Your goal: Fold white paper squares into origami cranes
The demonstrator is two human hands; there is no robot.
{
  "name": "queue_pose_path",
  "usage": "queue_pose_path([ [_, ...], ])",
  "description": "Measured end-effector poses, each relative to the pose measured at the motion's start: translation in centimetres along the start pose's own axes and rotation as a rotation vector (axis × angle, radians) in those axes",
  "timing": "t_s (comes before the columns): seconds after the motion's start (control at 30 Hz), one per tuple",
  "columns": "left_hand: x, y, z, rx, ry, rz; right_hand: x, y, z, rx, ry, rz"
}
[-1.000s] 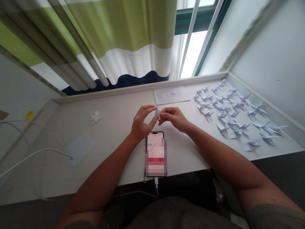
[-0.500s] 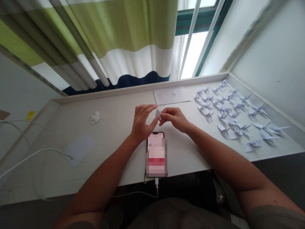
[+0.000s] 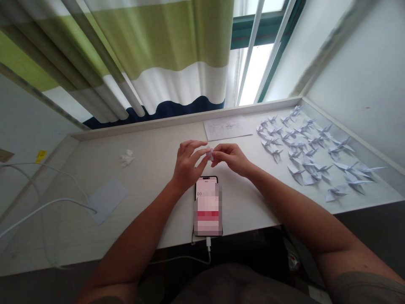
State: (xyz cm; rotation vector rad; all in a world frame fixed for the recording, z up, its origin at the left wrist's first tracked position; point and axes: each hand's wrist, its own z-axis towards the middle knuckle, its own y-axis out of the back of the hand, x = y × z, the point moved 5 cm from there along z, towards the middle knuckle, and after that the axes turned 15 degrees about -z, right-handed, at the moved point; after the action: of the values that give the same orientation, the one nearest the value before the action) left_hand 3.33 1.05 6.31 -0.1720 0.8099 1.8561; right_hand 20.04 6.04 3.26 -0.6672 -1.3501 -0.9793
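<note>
Both grips pinch one small folded paper piece (image 3: 209, 153). The left hand (image 3: 186, 166) closes thumb and fingertips on its near side and the right hand (image 3: 232, 159) nips the other side. The piece is held in the air just above the desk (image 3: 152, 169) and just beyond the top edge of the phone (image 3: 208, 207). It is mostly hidden by the fingertips, so its exact shape cannot be told. It looks compact, with no spread wings, which suggests a fold part-way through rather than a finished figure. One phone lies face up under the wrists with one charging cable (image 3: 207, 249) plugged into its near end. To the right, well apart from the hands, lies a spread of finished paper cranes (image 3: 303, 152), roughly two dozen. They are too small and overlapping for an exact count, but most of the visible folding appears to be done. Beyond the hands lies one printed sheet (image 3: 227, 126). To the left are one crumpled scrap (image 3: 127, 157) and one flat blank sheet (image 3: 107, 198), the only unfolded paper in sight. A white cord (image 3: 47, 202) loops across the desk's left end. Behind it all hangs a striped curtain (image 3: 142, 55).
</note>
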Motion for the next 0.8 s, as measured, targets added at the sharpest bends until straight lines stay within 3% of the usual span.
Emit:
queue_pose_path([
  [0.3,-0.7,0.1,0.1,-0.035,-0.065,-0.044,0.0,0.0,0.0,0.006,-0.036,0.04],
  [0.53,-1.1,-0.2,0.0,0.012,-0.058,-0.136,0.2,0.5,0.1,-0.09,-0.007,0.074],
  [0.63,-0.8,-0.3,-0.3,-0.062,0.038,-0.234,0.6,0.4,0.1,-0.113,0.057,0.044],
  [0.8,0.8,-0.9,-0.8,-0.203,0.319,-0.434,1.3,-0.1,-0.1,-0.101,0.112,0.012],
])
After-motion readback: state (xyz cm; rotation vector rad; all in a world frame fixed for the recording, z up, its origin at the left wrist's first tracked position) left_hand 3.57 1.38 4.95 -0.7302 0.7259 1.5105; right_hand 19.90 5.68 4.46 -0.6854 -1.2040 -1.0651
